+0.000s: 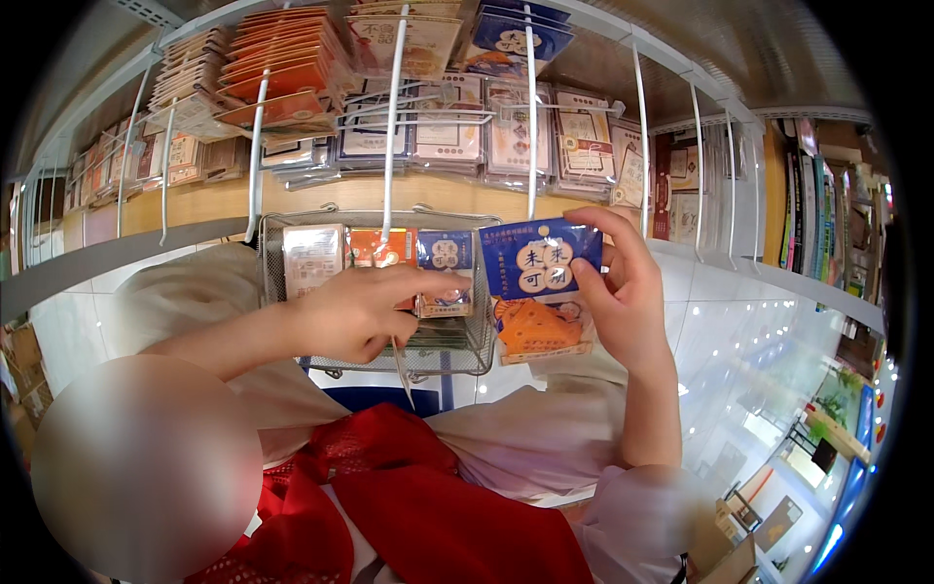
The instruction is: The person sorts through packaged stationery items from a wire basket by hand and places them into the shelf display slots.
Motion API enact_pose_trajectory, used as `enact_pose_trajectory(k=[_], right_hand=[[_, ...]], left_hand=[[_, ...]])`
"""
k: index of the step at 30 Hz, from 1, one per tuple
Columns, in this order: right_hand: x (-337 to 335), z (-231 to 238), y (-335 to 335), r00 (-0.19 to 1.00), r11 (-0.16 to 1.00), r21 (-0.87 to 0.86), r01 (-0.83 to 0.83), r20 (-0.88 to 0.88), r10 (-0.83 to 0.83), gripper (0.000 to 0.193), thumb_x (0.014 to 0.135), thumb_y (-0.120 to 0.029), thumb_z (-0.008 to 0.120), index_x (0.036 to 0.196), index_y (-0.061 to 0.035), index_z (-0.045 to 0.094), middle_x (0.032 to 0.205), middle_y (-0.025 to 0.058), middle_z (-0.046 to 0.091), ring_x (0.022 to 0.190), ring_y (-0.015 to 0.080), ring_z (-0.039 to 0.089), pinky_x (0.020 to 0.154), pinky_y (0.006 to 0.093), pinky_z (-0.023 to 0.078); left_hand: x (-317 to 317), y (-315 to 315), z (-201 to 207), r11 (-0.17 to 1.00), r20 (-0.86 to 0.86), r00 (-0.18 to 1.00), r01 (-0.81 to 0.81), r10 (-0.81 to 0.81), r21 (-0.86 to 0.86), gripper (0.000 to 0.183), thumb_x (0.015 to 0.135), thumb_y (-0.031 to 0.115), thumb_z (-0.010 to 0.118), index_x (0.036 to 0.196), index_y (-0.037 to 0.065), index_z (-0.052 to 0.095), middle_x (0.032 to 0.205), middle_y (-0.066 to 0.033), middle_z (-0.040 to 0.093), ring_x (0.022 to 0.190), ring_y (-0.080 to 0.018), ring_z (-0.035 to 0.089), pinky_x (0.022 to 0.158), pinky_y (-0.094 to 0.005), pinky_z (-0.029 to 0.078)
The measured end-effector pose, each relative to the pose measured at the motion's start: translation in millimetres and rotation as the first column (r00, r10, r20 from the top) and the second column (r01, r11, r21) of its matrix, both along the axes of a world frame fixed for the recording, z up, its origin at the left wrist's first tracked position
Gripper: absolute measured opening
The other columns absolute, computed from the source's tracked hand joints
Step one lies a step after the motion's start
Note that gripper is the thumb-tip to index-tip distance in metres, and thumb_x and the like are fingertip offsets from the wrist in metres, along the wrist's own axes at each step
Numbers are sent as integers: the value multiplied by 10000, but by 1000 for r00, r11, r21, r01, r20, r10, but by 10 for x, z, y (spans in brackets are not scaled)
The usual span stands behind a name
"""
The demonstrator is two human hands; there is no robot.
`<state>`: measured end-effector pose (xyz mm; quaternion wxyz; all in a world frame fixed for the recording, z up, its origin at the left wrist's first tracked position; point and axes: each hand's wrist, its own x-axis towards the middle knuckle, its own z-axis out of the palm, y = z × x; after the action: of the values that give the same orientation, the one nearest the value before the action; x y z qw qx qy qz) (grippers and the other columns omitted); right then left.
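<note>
Right hand (623, 297), right of centre, pinches the right edge of a blue-and-orange packet (540, 282), thumb on the printed front, other fingers around the upper corner; packet upright, face toward the wearer, just beside the basket. Left hand (360, 311), mid-frame, over the wire basket (272, 277): index finger stretched out across a blue packet (446, 300), other fingers curled. Thin pale strip (404, 375) hangs below it; cannot tell what it is, or whether it's gripped.

Step in hand, my read: sorting packets at the basket, one out for checking. Next move would call for the left fingertip clear of the blue packet and a steady edge pinch on the held one, without bending it.

Basket also has a white packet (313, 268) at left and an orange packet (381, 245) in the middle. Wearer's beige trousers (516, 438) on both sides beneath; what bears the basket, can't tell.

Beyond: wooden shelf (341, 204) across the upper frame, clear-sleeved packs (516, 136) along it, orange-red packets (282, 58) above, white hook rods (394, 127) jutting forward. Glossy tiled floor (720, 341) at right; books (817, 224) upper right; chair (744, 506) far off, lower right.
</note>
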<state>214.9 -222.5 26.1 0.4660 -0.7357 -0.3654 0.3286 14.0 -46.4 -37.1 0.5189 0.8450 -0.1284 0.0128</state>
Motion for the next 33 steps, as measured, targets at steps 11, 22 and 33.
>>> enact_pose_trajectory(k=[11, 22, 33], right_hand=[[-20, -149, -69, 957, 994, -71, 83, -272, -99, 331, 797, 116, 480, 1094, -29, 468, 985, 86, 532, 820, 103, 577, 587, 219, 476], [9, -418, 45, 994, 992, -65, 108, 42, -105, 298, 764, 103, 485, 1038, -13, 497, 919, 138, 580, 813, 262, 606, 703, 311, 480], [548, -352, 842, 828, 995, 68, 79, 551, -103, 193, 722, 44, 587, 896, -21, 534, 825, 147, 601, 750, 307, 589, 670, 360, 457]], left_hand=[[174, -38, 28, 968, -38, 998, 50, -41, 244, 618, 674, 71, 641, 1262, 64, 451, 1249, -87, 502, 986, -237, 580, 727, -307, 498], [222, 11, -95, 979, -167, 986, 46, -12, 199, 591, 709, 26, 578, 1267, 96, 396, 1343, -103, 398, 946, -236, 582, 593, -314, 509], [201, -111, -210, 963, -205, 976, -120, 70, -242, 212, 559, -173, 462, 659, 5, 517, 1280, -151, 453, 1056, -281, 544, 755, -315, 502]])
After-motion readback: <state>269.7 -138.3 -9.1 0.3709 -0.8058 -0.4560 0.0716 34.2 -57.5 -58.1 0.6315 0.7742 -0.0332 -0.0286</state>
